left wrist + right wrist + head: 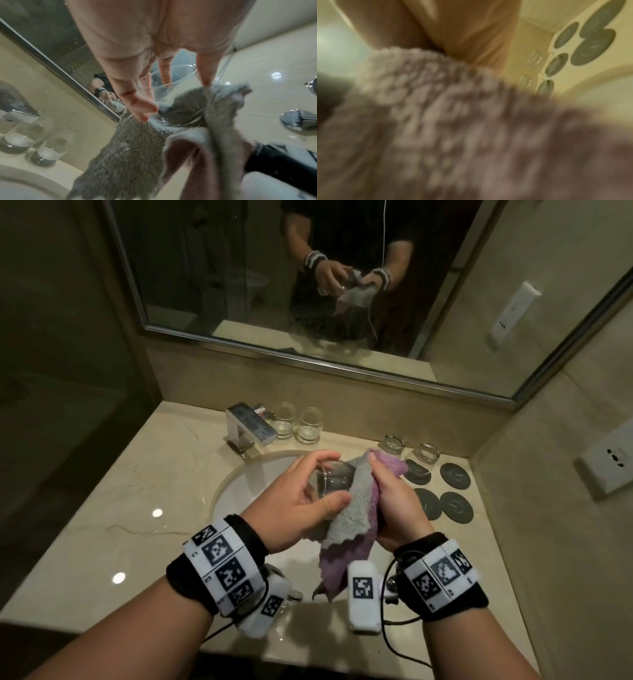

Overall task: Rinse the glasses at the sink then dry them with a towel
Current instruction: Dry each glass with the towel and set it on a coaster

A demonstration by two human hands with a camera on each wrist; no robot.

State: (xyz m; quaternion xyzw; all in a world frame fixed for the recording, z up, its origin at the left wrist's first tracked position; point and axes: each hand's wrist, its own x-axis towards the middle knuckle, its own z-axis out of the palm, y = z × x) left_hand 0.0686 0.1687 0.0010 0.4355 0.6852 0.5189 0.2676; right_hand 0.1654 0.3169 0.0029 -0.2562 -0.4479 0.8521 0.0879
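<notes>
Both wrists hover over the sink (pixel 239 474). Left hand (pixel 301 501) curls fingers and thumb round a glass (pixel 334 481) lying sideways, its long axis left to right, mouth toward the towel (pixel 356 508). Right hand (pixel 397 501) grips that grey-and-purple towel against the mouth. Only the left wrist view shows cloth stuffed inside the glass (pixel 171 86); the right wrist view is blurred towel (pixel 453 121).

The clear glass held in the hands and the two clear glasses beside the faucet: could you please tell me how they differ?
The clear glass in the left hand is held on its side over the sink; the two clear glasses beside the faucet stand upright on the counter. The left hand grips the held one while the right hand presses the grey and purple towel to it; the pair stands untouched. All look like clear, rounded tumblers.
</notes>
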